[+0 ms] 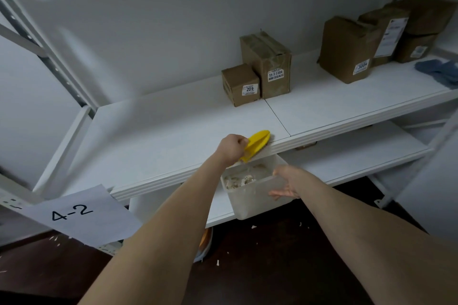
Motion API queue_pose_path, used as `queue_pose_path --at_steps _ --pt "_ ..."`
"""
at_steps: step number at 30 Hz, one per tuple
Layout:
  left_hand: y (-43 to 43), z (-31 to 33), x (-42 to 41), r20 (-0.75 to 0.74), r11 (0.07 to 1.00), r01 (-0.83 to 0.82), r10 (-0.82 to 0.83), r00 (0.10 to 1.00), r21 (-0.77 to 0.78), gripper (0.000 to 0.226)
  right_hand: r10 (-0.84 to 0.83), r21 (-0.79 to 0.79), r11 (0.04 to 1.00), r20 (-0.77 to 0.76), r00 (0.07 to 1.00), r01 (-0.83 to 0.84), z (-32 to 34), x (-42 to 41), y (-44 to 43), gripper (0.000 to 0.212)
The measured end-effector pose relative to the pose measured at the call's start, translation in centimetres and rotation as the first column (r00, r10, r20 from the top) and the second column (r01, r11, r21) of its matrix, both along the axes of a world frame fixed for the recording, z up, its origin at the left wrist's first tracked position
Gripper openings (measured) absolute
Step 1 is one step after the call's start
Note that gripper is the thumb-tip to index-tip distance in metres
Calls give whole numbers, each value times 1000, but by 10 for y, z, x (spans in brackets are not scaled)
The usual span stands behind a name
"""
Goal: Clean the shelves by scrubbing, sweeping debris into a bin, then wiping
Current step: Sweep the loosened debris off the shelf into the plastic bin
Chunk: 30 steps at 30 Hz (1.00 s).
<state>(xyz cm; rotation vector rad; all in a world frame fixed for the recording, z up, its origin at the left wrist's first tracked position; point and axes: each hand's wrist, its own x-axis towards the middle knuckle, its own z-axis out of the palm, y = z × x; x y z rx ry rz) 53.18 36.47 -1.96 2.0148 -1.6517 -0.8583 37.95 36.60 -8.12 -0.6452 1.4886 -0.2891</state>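
Two bare arms on show here, left forearm (173,225) uncovered from elbow to wrist, right forearm (359,225) just the same, left hand (231,148) ungloved with rounded knuckles, right hand (287,179) ungloved too, fingertips slightly blurred, anything worn higher up out of frame

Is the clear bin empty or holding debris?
Holding debris: pale scraps lie inside the clear bin, which the right hand holds below the shelf edge.
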Motion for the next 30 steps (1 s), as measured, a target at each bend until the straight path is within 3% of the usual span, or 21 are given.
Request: queue_pose_path --at_steps 4,10,13,16,20,26,28,30 --pt "-7 -6 10 75 984 -156 162 984 -85 30 -14 10 1000 -10 1000 15 2 -5 1 49" --pt "-6 0 -3 54 999 11 -13 998 36 30 45 7 999 -96 994 -44 -7 -3 -6 52" --pt "-6 5 0 53 999 51 -52 997 19 25 34 -21 999 -62 997 -36 -3 2 -7 49" --pt "-13 2 14 109 994 -86 93 990 -64 31 4 -7 1000 -37 999 -4 1 3 -7 50" --pt "-15 1 28 163 977 -214 209 964 8 40 -23 0 1000 -17 1000 23 -1 4 -7 54" --pt "-13 1 8 9 995 -15 14 1000 94 28 -19 -4 1000 -20 1000 18 -7 7 -11 51" --pt "-14 5 9 17 999 9 -10 1000 33 28 -13 -4 1000 -15 1000 12 -9 8 -12 52" --pt "-18 3 18 81 993 -80 87 993 -86 31 -6 -12 1000 -15 1000 6 -6 7 -11 50"
